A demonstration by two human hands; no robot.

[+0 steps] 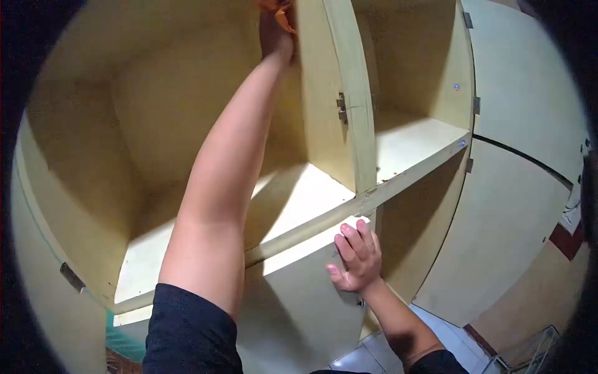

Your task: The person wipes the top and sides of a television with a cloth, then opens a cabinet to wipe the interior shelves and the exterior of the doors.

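Observation:
My left arm stretches up into the open left compartment of a pale yellow wooden cupboard (pixel 349 206). My left hand (pixel 277 37) is at the top of the frame, closed on an orange cloth (pixel 277 9) that presses against the central divider panel (pixel 327 93). My right hand (pixel 356 255) rests flat, fingers apart, on the closed lower cupboard door (pixel 305 299), just below the shelf's front edge. It holds nothing.
The left shelf board (pixel 293 199) and the right shelf board (pixel 411 140) are bare. Hinges sit on the divider (pixel 341 107) and on the left side wall (pixel 71 277). A closed door (pixel 529 93) is at the right. Floor tiles (pixel 361 358) lie below.

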